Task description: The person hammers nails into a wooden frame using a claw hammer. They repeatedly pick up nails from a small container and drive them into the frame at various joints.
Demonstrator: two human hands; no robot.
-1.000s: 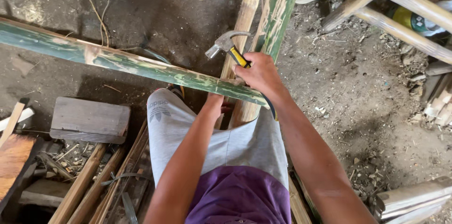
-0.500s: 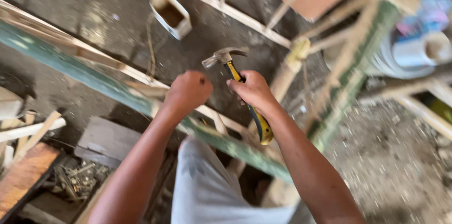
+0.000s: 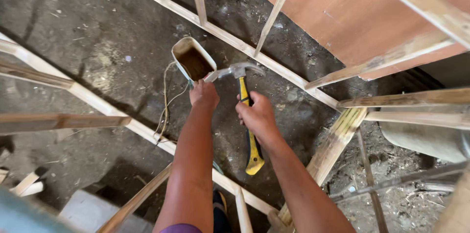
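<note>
Dusty grey floor [image 3: 73, 32] is seen beneath a bare timber frame [image 3: 230, 37], with a reddish plywood panel [image 3: 342, 12] at upper right. A claw hammer [image 3: 243, 101] with a yellow-black handle is gripped mid-handle by the right hand [image 3: 257, 115]. The left hand [image 3: 204, 93] is closed at the rim of a small white container [image 3: 193, 61], just beside the hammer head.

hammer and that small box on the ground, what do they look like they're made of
Hammer: the head looks like bare grey metal with a dull shine; the handle seems to be yellow and black rubber or plastic grip, smooth-looking. The right hand holds it.

Small box: pale, thin walls with rounded corners suggest a cut plastic container, though that is uncertain; the inside is stained brown. The left hand reaches beside it.
</note>
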